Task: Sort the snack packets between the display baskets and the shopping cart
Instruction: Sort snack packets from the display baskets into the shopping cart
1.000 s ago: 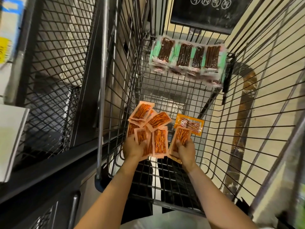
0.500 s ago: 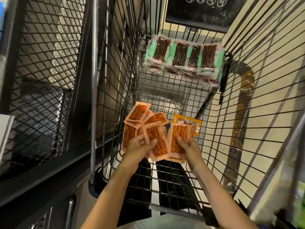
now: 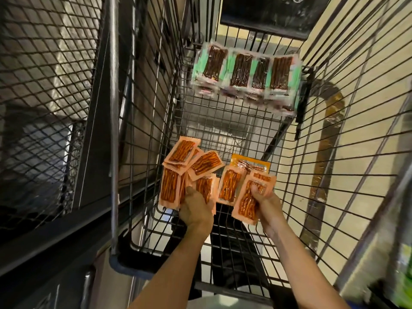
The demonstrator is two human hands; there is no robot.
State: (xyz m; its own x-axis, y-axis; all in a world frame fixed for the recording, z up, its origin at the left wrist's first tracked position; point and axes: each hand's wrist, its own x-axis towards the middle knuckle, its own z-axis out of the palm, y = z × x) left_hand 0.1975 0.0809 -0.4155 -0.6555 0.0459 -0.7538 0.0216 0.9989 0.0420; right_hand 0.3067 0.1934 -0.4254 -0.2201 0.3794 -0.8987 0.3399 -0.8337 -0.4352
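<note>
Cart: I look down into the shopping cart [image 3: 145, 130], a wire basket with a grid floor [image 3: 223, 128].
My left hand: my left hand [image 3: 196, 208] is inside the cart's near end, fingers curled round a fan of orange snack packets [image 3: 170, 188] and thumb pressed on top.
My right hand: my right hand [image 3: 266, 204], beside the left over the cart's near end, pinches a single orange packet [image 3: 246, 201], thumb on its face and fingers behind.
Between my hands: one more orange packet [image 3: 229, 186] shows there; I cannot tell whether it is held or lying loose.
Cart floor: a darker orange packet [image 3: 252, 162] lies flat just past my right hand.
Far end of cart: a row of green-edged packets [image 3: 245, 74] with dark sticks is stacked against the front wall.
Left of cart: a black diamond-mesh display basket [image 3: 44, 85] stands close alongside.
Right of cart: pale tiled flooring [image 3: 367, 103] shows through the bars.
Beyond cart's far end: a dark board [image 3: 267, 16].
</note>
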